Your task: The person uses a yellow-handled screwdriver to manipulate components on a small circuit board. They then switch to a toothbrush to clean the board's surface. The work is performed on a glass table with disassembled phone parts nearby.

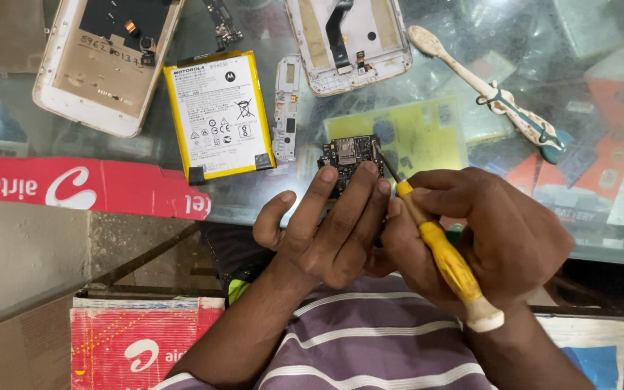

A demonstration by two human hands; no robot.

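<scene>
1. Left hand [326, 227]: fingers closed around a small dark circuit board [350, 160], holding it up off the worktop [471, 137], just above frame centre.
2. Right hand [482, 235]: clamped on a yellow-handled screwdriver [438, 249]. Metal tip touches the board's right edge; white butt end points to 5 o'clock.
3. The two hands touch each other, knuckles together, over a striped purple shirt [370, 347].
4. At 11 o'clock from the board: flat battery [218, 115] with yellow edging and a white label, lying on the glass worktop.
5. Just right of the battery: narrow grey plastic phone part [286, 108], upright in frame.
6. At 10 o'clock, far corner: opened white phone shell [102, 65], insides up.
7. At 12 o'clock: second open phone frame [348, 43] with a black flex cable.
8. At 2 o'clock: worn toothbrush [492, 94] with a teal grip, lying diagonally, well apart from the hands.
9. Red printed strip [81, 186] along the worktop edge at 9 o'clock; red and white carton [139, 339] at 7 o'clock, below.
</scene>
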